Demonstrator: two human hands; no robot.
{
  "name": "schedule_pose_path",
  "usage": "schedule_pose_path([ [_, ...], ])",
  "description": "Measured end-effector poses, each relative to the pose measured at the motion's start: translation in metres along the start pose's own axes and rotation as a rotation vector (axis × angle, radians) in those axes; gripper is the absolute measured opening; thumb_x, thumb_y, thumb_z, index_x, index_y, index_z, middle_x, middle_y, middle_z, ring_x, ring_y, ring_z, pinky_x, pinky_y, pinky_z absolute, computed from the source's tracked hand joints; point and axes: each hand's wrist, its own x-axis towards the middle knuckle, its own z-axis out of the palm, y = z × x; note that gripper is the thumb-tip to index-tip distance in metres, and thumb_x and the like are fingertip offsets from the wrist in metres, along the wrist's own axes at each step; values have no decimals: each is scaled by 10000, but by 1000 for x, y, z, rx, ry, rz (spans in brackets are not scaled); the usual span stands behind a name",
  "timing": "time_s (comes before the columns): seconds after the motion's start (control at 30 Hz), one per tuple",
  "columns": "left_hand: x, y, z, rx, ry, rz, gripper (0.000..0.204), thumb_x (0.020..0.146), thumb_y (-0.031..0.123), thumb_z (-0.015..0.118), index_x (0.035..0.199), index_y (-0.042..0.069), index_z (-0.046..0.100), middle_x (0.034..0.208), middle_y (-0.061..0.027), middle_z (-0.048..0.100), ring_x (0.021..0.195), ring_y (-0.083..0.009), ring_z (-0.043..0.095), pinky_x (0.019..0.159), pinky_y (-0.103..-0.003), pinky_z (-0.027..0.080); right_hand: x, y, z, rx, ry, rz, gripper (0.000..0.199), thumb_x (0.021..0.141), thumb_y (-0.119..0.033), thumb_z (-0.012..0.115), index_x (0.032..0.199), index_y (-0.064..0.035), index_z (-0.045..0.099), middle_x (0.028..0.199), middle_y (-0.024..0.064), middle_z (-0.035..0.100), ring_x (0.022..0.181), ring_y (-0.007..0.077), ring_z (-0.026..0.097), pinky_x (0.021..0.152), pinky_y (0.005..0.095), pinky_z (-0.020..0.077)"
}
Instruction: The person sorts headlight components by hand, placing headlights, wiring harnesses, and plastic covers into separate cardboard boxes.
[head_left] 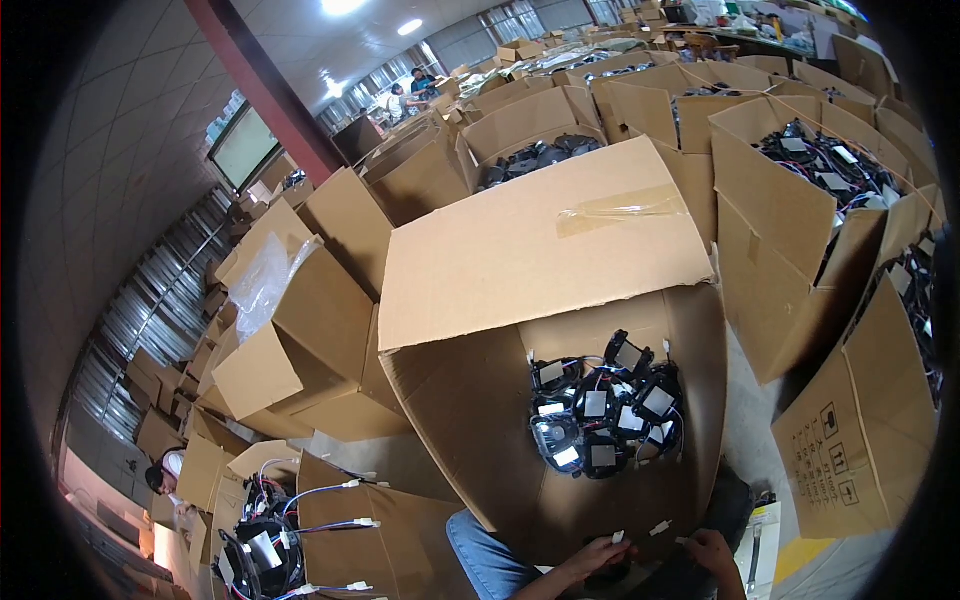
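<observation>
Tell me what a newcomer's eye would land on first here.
First, the big open cardboard carton in the middle, with a heap of black wired units inside. Next, the dark red column slanting through the picture's upper left. Then, at the lower edge, the left hand pinching a small white connector.

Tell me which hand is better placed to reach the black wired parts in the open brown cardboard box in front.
Probably the left hand: it looks nearer, almost in line with the heap of wired black parts; the right hand lies farther aside. The left seems to pinch a small white piece, though.
</observation>
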Motion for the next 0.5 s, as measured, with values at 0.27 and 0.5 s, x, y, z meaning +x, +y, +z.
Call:
schedule_pose_path([
  [0.27, -4, 7, 6, 30, 22, -44, 308, 835, 350, 412, 922, 89, 551, 788, 25, 472, 660, -64, 358, 585, -191, 303, -4, 1, 1, 23, 48, -83, 191, 698, -176, 545, 641, 4, 572, 523, 67, 538, 480, 122, 508, 470, 259, 404],
  [0.5, -4, 7, 5, 20, 7, -61, 312, 832, 356, 415, 917, 89, 552, 774, 24, 468, 658, -69, 357, 590, -193, 302, 0, 3, 0, -14, -15, 39, 205, 708, -193, 558, 636, -1, 572, 523, 63, 534, 476, 117, 500, 467, 255, 399],
])
